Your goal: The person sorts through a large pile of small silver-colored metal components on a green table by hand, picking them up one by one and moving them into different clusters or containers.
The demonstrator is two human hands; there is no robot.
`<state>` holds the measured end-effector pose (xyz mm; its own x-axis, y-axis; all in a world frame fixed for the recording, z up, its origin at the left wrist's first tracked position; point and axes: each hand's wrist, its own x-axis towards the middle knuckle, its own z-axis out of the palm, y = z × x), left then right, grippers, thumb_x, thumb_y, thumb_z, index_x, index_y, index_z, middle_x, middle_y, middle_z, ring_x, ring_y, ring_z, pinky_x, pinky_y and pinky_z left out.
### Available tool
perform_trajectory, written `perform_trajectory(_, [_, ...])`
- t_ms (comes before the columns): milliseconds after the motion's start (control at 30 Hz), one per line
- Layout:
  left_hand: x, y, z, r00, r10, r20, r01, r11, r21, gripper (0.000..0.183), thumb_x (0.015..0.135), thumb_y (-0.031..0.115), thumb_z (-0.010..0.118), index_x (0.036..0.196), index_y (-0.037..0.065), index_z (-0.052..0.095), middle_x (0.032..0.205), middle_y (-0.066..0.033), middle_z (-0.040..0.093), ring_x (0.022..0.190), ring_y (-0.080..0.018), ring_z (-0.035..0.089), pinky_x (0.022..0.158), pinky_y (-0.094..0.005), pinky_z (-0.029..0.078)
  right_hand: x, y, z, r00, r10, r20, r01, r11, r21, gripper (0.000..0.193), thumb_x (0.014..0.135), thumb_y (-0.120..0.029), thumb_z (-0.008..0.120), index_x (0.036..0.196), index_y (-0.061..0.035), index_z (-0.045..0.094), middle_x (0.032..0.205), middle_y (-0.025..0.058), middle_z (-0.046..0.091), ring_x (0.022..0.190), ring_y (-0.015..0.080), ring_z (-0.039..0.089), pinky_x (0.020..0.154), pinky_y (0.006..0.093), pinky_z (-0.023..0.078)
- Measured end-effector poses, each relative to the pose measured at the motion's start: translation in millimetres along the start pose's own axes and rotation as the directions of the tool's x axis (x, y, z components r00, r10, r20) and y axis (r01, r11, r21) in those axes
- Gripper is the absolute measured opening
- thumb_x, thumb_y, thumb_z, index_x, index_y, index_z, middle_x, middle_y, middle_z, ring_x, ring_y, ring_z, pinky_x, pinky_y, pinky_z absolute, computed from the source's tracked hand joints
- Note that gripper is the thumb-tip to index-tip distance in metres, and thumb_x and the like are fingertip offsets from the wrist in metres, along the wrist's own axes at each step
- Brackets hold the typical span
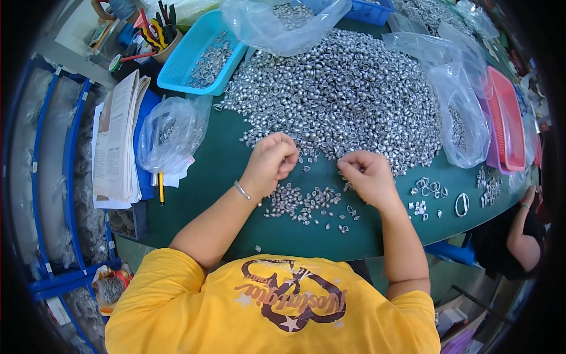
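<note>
A large heap of small silver metal pieces [336, 88], many of them rounded or drop-shaped, covers the far middle of the green table [200, 194]. My left hand [274, 158] is closed, fingers curled inward, just off the heap's near left edge. Whatever it may hold is hidden. Opposite it, my right hand [368, 176] is pinched at the heap's near edge, thumb against fingers; I cannot make out what is between them. Between my forearms lies a smaller loose group of similar metal pieces [303, 203], nearer my body. A silver bangle circles my left wrist.
At the far left stand a light-blue basket [206, 53] of pieces and a clear plastic bag [171, 133] beside stacked papers [118, 141]. To the right are another bag [457, 118], a pink basket [506, 121], small rings [429, 187] and another person's arm [519, 221].
</note>
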<state>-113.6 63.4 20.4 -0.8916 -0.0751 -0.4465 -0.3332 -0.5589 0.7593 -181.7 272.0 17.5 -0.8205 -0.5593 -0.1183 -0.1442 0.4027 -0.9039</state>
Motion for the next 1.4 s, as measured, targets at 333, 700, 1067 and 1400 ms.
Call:
perform_trajectory(333, [8.2,-26.9,11.9,0.728,0.558,0.398,-0.437,-0.069,0.897,0.010,0.068,0.014,0.069,0.074,0.008,0.064,0.068,-0.0066,0.054,0.063,-0.0244,0.057,0.055,-0.0339,0.046,14.1,-7.8,11.3,0.986,-0.167,0.016,0.168,0.982,-0.088,0.009,0.077,-0.011,0.060,0.081,-0.0036,0.062,0.064,0.0100,0.059,0.052,0.0168,0.057,0.049,0.0285,0.045])
perform_trajectory(700, [1.0,-1.2,-12.9,0.991,0.102,0.092,-0.089,0.987,-0.133,0.004,0.077,0.004,0.051,0.080,0.006,0.052,0.063,-0.0026,0.047,0.054,-0.0105,0.046,0.042,-0.0194,0.034,19.3,-17.7,14.6,0.991,-0.105,0.083,0.117,0.981,-0.156,0.009,0.076,-0.013,0.061,0.081,-0.0049,0.063,0.062,0.0092,0.059,0.053,0.0187,0.057,0.052,0.0301,0.046])
perform_trajectory(1067, [-5.2,-7.9,-17.2,0.814,0.544,0.205,-0.448,0.363,0.817,0.007,0.073,0.003,0.062,0.081,0.003,0.062,0.058,0.0020,0.044,0.053,-0.0068,0.043,0.048,-0.0211,0.036,33.5,-10.0,32.0,0.980,-0.189,0.061,0.182,0.978,0.099,0.007,0.076,-0.010,0.058,0.076,-0.0032,0.060,0.060,0.0081,0.056,0.050,0.0175,0.055,0.046,0.0329,0.043])
perform_trajectory(1400, [-1.1,-18.3,-8.7,0.729,0.596,0.337,-0.463,0.068,0.884,0.004,0.072,0.009,0.063,0.073,0.005,0.063,0.068,-0.0070,0.054,0.063,-0.0239,0.056,0.055,-0.0340,0.045,25.5,-15.8,44.1,0.918,-0.374,0.137,0.385,0.748,-0.541,0.009,0.075,-0.010,0.062,0.080,-0.0029,0.063,0.072,0.0150,0.061,0.065,0.0292,0.060,0.058,0.0349,0.048])
